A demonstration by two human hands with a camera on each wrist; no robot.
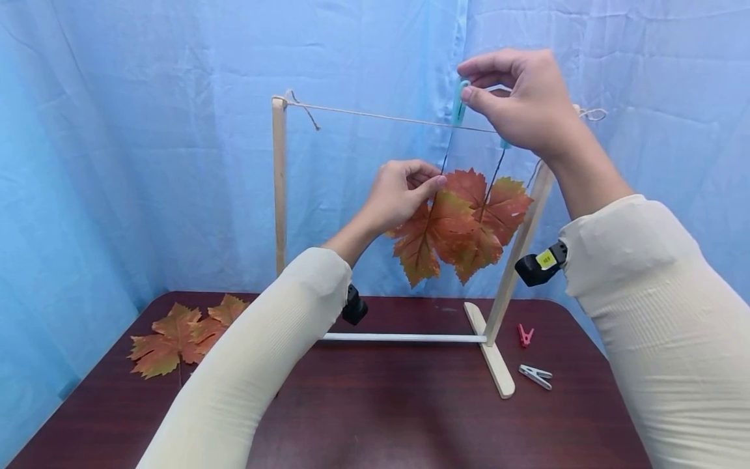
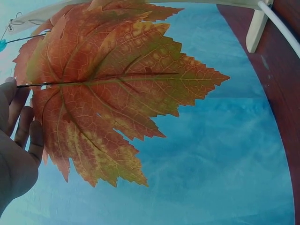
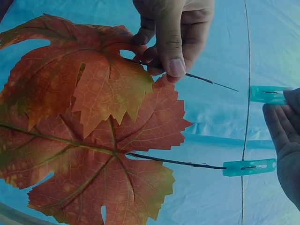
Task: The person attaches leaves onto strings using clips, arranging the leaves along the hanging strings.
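Note:
My left hand [image 1: 401, 192] pinches the dark stem of an orange-red artificial maple leaf [image 1: 423, 240] between thumb and fingers. Above it, my right hand [image 1: 524, 98] grips a teal clothespin [image 1: 459, 104], which sits at the string [image 1: 381, 117]. In the right wrist view, the held leaf's thin stem tip [image 3: 229, 88] points at that clothespin and ends just short of it. A second teal clothespin [image 3: 251, 167] on the string holds the stem of another maple leaf [image 1: 506, 212]. This hanging leaf is partly covered by the held one.
A wooden frame carries the string between its left post [image 1: 279, 189] and right post [image 1: 518, 260], with a white bar [image 1: 404, 337] low down. Two maple leaves [image 1: 172, 339] lie at the table's left. A red clothespin [image 1: 525, 335] and a white clothespin [image 1: 536, 376] lie right of the frame's foot.

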